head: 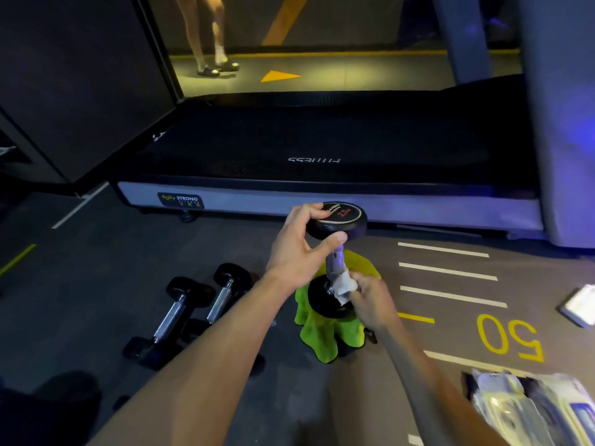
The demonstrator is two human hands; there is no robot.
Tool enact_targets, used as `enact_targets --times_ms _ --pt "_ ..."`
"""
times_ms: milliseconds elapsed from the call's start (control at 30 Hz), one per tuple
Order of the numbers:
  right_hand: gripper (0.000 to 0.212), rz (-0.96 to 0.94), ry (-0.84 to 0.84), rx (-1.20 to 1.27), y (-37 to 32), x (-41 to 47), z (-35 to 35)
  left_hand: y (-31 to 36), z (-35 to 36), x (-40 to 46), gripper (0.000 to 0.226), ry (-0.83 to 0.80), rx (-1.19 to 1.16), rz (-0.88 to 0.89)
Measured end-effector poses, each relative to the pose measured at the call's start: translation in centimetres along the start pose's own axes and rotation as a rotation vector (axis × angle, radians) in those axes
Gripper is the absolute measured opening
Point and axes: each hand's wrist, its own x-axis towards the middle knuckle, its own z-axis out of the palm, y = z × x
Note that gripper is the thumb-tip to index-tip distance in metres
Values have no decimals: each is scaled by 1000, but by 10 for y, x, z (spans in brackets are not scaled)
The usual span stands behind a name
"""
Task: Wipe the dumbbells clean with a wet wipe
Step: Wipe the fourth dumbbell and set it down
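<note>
At the bottom of the chrome handle, the right hand (370,300) was closed on a bunched white wet wipe (346,284), which was pressed against the bar right where it meets the lower head. The dumbbell (335,259) was stood on end on a lime green cloth (322,336) and was steadied from above by the left hand (296,249), curled around the rim of the top head with the thumb underneath.

Honestly, tipping looked like the main risk: the weight was balanced on one head over soft, rumpled fabric, so a hard sideways rub could probably have rocked it out of that light top grip and onto the floor or fingers. A damp bar could maybe have been slippery too.

Just to the left, two more dumbbells (193,310) were laid on the floor, untouched as far as could be judged. What the cloth was draped over couldn't be seen, the packet (531,407) at the lower right was blurred and cut off, and the far side of the handle was hidden.
</note>
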Motion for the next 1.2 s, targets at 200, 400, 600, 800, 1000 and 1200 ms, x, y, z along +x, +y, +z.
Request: enact_targets --times_ms 200,400,600,800,1000,1200 --pt "25 -50 93 120 -38 3 17 -4 2 6 40 77 -34 -28" --pt "20 -67 86 192 -70 22 7 -6 0 7 39 55 -49 -12" --pt "74 213 96 556 -81 35 9 -6 3 7 38 9 -28 -1" --pt "29 43 215 628 -87 37 26 -15 -2 12 37 104 -137 -31" --pt "28 20 239 718 -91 46 36 -20 -12 11 38 72 -213 -75" --pt "67 125 177 721 -97 49 31 -20 -25 3 31 -48 -300 -82"
